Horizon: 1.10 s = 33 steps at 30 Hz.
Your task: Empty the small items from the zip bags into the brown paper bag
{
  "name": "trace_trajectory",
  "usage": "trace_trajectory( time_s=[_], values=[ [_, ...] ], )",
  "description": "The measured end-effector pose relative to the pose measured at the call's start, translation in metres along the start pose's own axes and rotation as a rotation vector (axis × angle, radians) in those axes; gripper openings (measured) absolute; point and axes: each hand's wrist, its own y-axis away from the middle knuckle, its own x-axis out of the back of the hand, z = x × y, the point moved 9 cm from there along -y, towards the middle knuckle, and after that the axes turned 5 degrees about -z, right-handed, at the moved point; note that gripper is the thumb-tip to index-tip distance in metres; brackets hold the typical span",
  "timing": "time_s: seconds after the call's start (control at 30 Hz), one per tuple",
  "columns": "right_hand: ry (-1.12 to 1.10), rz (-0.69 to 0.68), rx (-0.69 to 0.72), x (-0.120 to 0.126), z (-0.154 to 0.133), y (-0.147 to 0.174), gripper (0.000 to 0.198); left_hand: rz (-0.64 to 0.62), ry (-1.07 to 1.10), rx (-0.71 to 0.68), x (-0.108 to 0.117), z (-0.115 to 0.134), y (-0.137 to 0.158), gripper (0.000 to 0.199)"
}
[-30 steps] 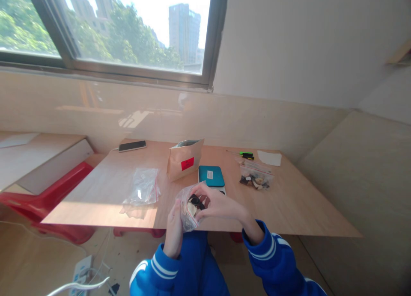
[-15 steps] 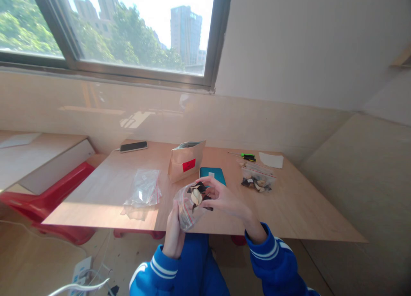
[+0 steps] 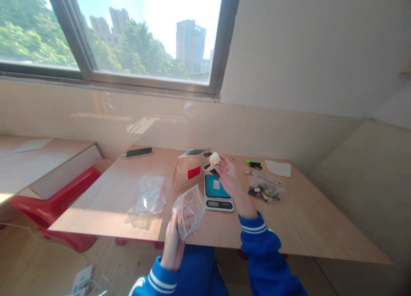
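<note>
My left hand [image 3: 172, 244] grips a clear zip bag [image 3: 192, 204] by its lower side, above the table's front edge. The bag's mouth gapes upward, and nothing dark shows inside it. My right hand [image 3: 230, 180] is closed around several dried pieces [image 3: 214, 160], pale and black-brown, which look like dried peel or mushroom. It is raised beside the mouth of a brown paper pouch [image 3: 183, 173] with a red label. Below that hand sits a kitchen scale [image 3: 210, 187] with a teal top and a small display; the hand and wrist cover part of its right side.
A filled zip bag [image 3: 265, 189] of dark and pale pieces lies to the right. Behind it are screwdrivers [image 3: 254, 163] and white paper [image 3: 278, 168]. Flat clear bags [image 3: 149, 195] lie on the left, with a phone [image 3: 139, 152] at the back. A red stool [image 3: 61, 193] stands left.
My right hand has lifted the dried pieces out of the zip bag and moved up toward the paper pouch. The zip bag stays in my left hand. The scale has come into fuller view.
</note>
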Motion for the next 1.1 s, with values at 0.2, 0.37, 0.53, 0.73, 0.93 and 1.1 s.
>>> trace_trajectory(
  time_s=[0.2, 0.37, 0.53, 0.73, 0.93, 1.1],
  values=[
    [0.299, -0.083, 0.079, -0.003, -0.016, -0.076, 0.058, 0.01, -0.048, -0.037, 0.012, 0.008, 0.002, 0.06],
    [0.521, -0.231, 0.087, -0.011, -0.006, -0.101, 0.06, 0.046, -0.013, -0.023, 0.021, 0.01, 0.001, 0.048],
    [0.704, -0.535, 0.051, -0.04, 0.001, -0.105, 0.047, 0.038, 0.007, -0.005, 0.023, 0.009, 0.0, 0.045],
    [0.945, -0.738, 0.096, -0.064, -0.005, -0.105, 0.025, 0.048, -0.004, 0.016, 0.027, 0.004, -0.002, 0.044],
    [0.911, -0.685, 0.116, -0.061, -0.009, -0.106, 0.025, 0.03, 0.053, -0.005, 0.023, 0.011, 0.002, 0.045],
    [0.846, -0.632, 0.061, -0.049, -0.019, -0.108, 0.037, 0.071, 0.029, -0.02, 0.023, 0.018, 0.005, 0.047]
  ],
)
